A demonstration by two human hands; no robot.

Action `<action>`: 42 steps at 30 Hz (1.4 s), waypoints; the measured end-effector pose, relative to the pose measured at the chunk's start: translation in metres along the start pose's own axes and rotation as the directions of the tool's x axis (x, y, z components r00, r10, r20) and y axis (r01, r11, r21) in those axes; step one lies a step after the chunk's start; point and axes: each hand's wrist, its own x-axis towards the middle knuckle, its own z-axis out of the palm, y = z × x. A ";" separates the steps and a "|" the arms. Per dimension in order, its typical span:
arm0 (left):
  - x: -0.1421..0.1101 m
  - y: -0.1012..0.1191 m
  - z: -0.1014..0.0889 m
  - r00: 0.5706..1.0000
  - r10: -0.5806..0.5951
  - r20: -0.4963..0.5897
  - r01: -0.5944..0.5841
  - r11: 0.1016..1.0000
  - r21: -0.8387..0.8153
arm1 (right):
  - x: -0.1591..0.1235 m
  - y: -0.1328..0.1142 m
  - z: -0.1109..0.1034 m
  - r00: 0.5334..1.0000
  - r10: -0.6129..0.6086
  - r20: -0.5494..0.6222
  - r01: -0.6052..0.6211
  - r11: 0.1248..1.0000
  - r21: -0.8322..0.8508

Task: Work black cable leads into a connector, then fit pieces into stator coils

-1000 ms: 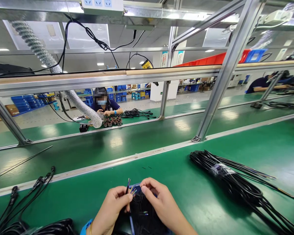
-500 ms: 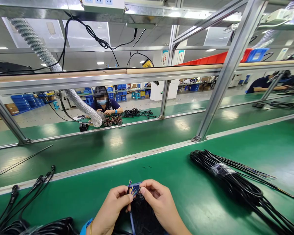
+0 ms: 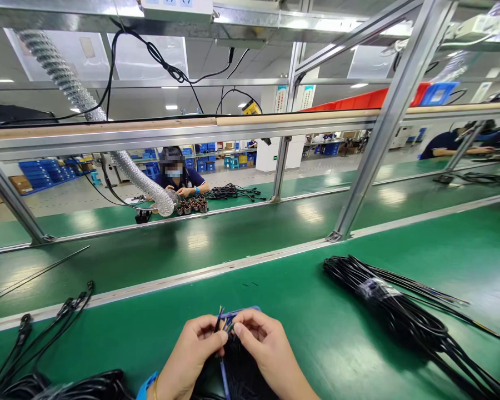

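My left hand [image 3: 196, 349] pinches a black cable [image 3: 219, 318] near its end, where thin coloured wires fan out between thumb and forefinger. Close against it, my right hand [image 3: 261, 345] has thumb and forefinger pressed together at the wire tips. Whatever small piece those right fingers hold is too small to make out. Beneath both hands is a blue bin [image 3: 225, 378] full of small black pieces [image 3: 250, 375], partly covered by the hands.
At right lies a tied bundle of black cables [image 3: 394, 311]. More black cables with connectors [image 3: 52, 328] lie at left. A metal post [image 3: 383, 122] rises from the bench divider. Across it, a co-worker [image 3: 177, 172] sits beside a flexible silver duct [image 3: 139, 180].
My right hand has moved slightly left, bringing its fingertips onto the coloured wires. My left hand has stayed almost still with the cable.
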 end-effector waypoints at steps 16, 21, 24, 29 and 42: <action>0.000 0.002 0.002 1.000 -0.021 0.023 0.020 0.999 0.048 | -0.002 0.000 -0.004 0.970 -0.106 -0.220 0.095 0.994 -0.060; 0.004 -0.011 -0.004 1.000 0.009 0.026 -0.010 1.000 0.029 | -0.004 0.001 -0.001 0.980 -0.111 -0.167 0.096 0.991 -0.096; 0.004 -0.013 -0.004 0.999 0.008 0.031 -0.009 1.000 0.020 | -0.004 0.002 0.001 0.985 -0.088 -0.151 0.078 0.995 -0.067; -0.002 0.001 0.001 1.000 -0.020 0.014 0.020 1.000 0.009 | -0.006 0.003 0.004 0.974 -0.157 -0.161 0.143 0.985 -0.095; 0.005 -0.018 -0.005 1.000 0.002 0.021 -0.002 1.000 0.006 | -0.004 -0.004 -0.002 0.989 -0.144 -0.031 0.137 0.978 -0.159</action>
